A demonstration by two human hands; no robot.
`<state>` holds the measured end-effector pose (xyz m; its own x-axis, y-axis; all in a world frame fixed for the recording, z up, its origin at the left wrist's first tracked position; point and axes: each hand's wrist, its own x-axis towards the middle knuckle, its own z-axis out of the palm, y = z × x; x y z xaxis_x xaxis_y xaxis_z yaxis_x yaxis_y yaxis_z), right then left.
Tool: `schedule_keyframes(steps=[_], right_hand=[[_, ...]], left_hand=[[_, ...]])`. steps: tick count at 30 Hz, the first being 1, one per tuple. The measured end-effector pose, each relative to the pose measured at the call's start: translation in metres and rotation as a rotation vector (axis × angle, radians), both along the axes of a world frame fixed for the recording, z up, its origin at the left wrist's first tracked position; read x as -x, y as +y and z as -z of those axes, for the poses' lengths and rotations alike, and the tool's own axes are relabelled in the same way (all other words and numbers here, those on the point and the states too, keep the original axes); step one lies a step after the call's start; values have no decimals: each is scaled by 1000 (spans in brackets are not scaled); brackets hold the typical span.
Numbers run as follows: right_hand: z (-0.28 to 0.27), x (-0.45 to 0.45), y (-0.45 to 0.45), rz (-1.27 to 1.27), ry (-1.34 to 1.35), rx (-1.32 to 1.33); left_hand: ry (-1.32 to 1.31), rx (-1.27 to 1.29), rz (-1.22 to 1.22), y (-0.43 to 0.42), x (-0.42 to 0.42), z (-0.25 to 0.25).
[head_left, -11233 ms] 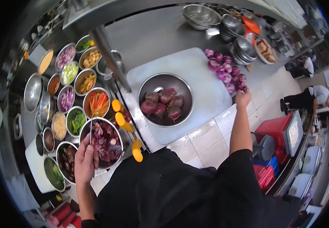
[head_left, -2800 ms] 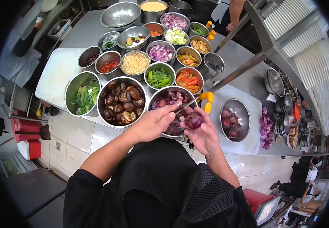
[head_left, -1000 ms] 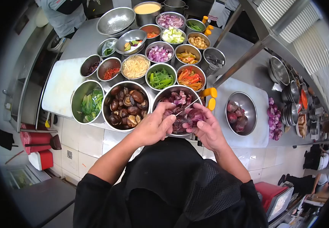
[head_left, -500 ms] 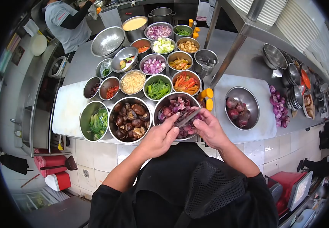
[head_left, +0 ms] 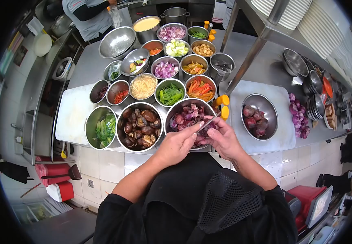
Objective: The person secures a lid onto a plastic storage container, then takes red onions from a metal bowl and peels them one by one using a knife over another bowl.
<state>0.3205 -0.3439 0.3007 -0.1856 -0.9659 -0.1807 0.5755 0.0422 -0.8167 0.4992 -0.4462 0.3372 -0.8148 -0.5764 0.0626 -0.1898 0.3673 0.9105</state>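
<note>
My left hand (head_left: 176, 143) is closed on a knife (head_left: 211, 120), its thin dark blade slanting up to the right; the handle is hidden in the fingers. My right hand (head_left: 226, 140) is curled close against the blade, around what appears to be a red onion, mostly hidden by the fingers. Both hands are over the near rim of a steel bowl (head_left: 168, 118) holding purple onion skins (head_left: 190, 114). To the right, a second steel bowl (head_left: 270, 109) holds several whole red onions (head_left: 254, 120) on a white cutting board (head_left: 283, 130).
A pot of dark mushrooms (head_left: 140, 126) and a pot of leafy greens (head_left: 104, 130) stand at left. Behind are several steel containers of cut vegetables, with yellow-capped bottles (head_left: 223, 106) beside them. A metal shelf post (head_left: 247, 61) rises at right. Another person (head_left: 90, 20) stands at the far left.
The knife has turned from showing its broad side to showing a thin edge. Both hands stay over the bowl with small shifts. The person at the far left has moved right.
</note>
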Motion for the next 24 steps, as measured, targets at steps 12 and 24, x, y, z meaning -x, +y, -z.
schedule_keyframes(steps=[12, 24], right_hand=[[-5, -3, -1, -26, 43, 11], [-7, -3, 2, 1, 233, 49]], left_hand=[[-93, 94, 76, -5, -4, -15], [-21, -18, -23, -15, -4, 2]])
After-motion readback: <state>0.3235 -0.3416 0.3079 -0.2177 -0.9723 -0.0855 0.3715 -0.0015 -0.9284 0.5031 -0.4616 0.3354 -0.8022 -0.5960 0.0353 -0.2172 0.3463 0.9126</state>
